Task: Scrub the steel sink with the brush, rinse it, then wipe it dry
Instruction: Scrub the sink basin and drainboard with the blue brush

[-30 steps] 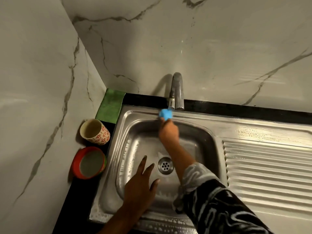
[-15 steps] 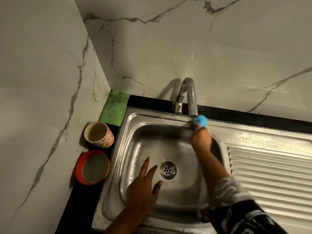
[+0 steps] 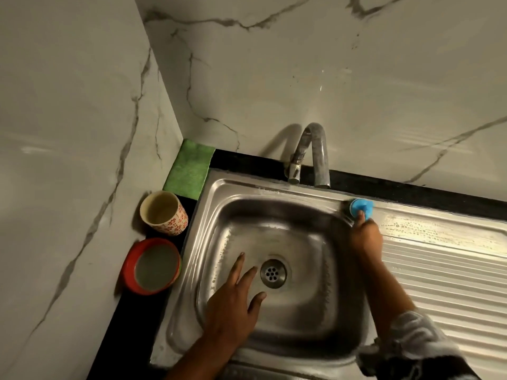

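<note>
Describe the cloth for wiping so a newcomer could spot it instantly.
Start at the steel sink and go to its far left corner, where the two marble walls meet. The green cloth lies flat there on the black counter, just behind the patterned cup. Nothing else here is green or flat.

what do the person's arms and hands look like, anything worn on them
Both hands are bare, with no gloves, rings or watch visible. The left hand and its forearm are uncovered. The right hand leads to a pushed-up sleeve, pale at the cuff and dark with light swirls.
</note>
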